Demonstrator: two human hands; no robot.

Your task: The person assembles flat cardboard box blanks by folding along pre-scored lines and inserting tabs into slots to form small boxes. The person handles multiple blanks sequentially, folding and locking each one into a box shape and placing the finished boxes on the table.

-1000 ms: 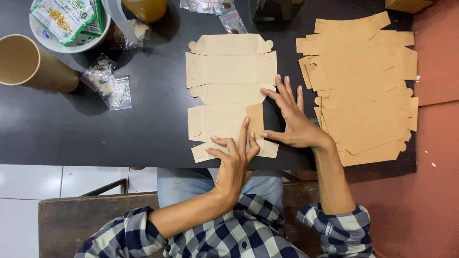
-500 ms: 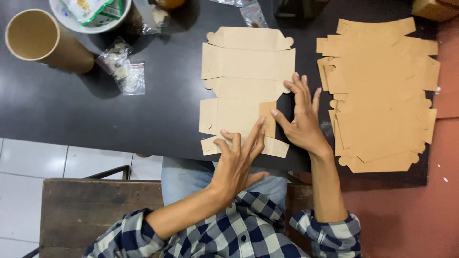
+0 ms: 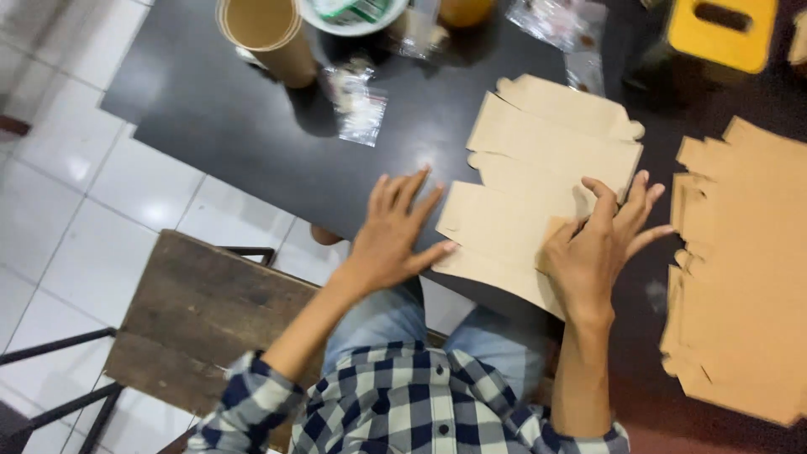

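I see a flat tan cardboard box blank (image 3: 538, 168) lying at the near edge of the black table (image 3: 210, 126). A stack of like blanks (image 3: 740, 269) sits toward the table's right edge. Small clear plastic packets lie near the far edge: one (image 3: 360, 101) beside a brown paper cup (image 3: 269, 34), another (image 3: 563, 21) further right. A green-and-white packet (image 3: 349, 8) rests in a white bowl (image 3: 324, 21).

- Left hand (image 3: 393, 234): palm down, fingers spread and extended, pointing up and away from the body; thumb out to the right. Nothing gripped.
- Left forearm: bare, running diagonally down-left into a rolled plaid sleeve.
- Right hand (image 3: 595, 245): palm down, fingers (image 3: 632, 198) fanned; thumb and index bent, pressing downward.
- Right forearm: bare, near vertical, elbow at the bottom edge, plaid sleeve at the cuff.
- Hands apart, not touching.
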